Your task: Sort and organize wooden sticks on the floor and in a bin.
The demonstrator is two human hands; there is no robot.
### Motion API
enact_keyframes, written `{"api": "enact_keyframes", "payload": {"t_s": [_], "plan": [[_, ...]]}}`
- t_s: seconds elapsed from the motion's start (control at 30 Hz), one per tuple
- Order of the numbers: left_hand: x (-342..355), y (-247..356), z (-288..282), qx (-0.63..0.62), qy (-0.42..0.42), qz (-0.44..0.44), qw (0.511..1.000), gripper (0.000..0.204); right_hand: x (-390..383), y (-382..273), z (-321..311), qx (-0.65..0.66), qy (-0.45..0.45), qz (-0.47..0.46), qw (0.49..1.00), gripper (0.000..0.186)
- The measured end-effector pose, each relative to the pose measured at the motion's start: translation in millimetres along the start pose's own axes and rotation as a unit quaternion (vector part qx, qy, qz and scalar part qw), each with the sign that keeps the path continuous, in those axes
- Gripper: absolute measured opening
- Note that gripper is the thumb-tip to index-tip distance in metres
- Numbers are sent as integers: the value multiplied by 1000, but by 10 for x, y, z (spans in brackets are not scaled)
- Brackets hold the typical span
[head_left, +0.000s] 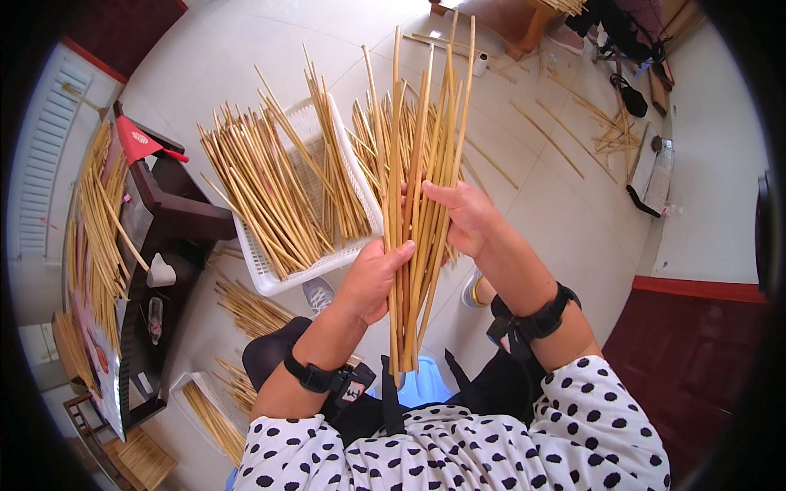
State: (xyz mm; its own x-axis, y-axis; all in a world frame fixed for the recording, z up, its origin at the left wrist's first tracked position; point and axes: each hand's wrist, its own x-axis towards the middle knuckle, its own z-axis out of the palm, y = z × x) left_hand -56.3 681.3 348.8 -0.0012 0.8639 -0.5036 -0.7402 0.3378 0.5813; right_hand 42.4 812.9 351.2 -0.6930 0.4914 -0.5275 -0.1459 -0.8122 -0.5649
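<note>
Fanning out at the far end, a stick bundle (418,274) was clamped by the left hand (372,282) and right hand (468,217). Other sticks (266,192) were held in a white basket (304,276) left of it.

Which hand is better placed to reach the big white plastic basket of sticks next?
Probably the left hand: it is close to the large, white rectangular plastic basket. The right hand is farther away, across the bundle of long, thin tan sticks both hold.
</note>
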Motion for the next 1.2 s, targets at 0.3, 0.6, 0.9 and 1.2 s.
{"api": "enact_keyframes", "payload": {"t_s": [0.3, 0.6, 0.9, 1.2], "plan": [[32, -108, -77, 57, 74, 73, 993, 20, 38, 53, 11, -35, 5, -41, 999, 16], [125, -127, -137, 74, 82, 112, 987, 18, 15, 19, 20, -73, 66, -50, 994, 17], [365, -305, -426, 65, 174, 6, 983, 13, -70, -369, -146, -100, 112, -153, 977, 17], [661, -542, -482, 52, 183, -50, 980, 8, -226, -583, -250, -43, 102, -173, 979, 19]]}}
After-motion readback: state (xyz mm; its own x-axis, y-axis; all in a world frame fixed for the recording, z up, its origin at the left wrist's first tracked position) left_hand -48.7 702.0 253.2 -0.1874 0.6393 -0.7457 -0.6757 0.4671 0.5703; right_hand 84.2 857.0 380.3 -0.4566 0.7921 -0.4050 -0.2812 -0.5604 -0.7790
